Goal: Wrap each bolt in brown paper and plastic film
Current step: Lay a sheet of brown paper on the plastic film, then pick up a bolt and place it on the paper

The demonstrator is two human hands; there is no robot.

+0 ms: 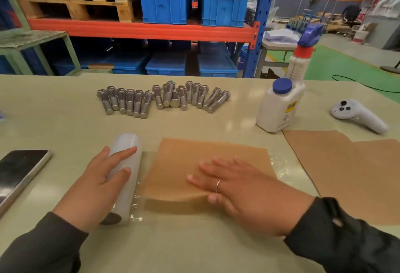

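Brown paper lies over clear plastic film on the table, pressed flat by the right hand, fingers straight. The left hand rests its straight fingers on the film roll; bolts lie in a row well beyond.

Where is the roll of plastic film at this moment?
In the head view the roll of plastic film lies near the table's front, left of the brown paper sheet, with the left hand resting on it.
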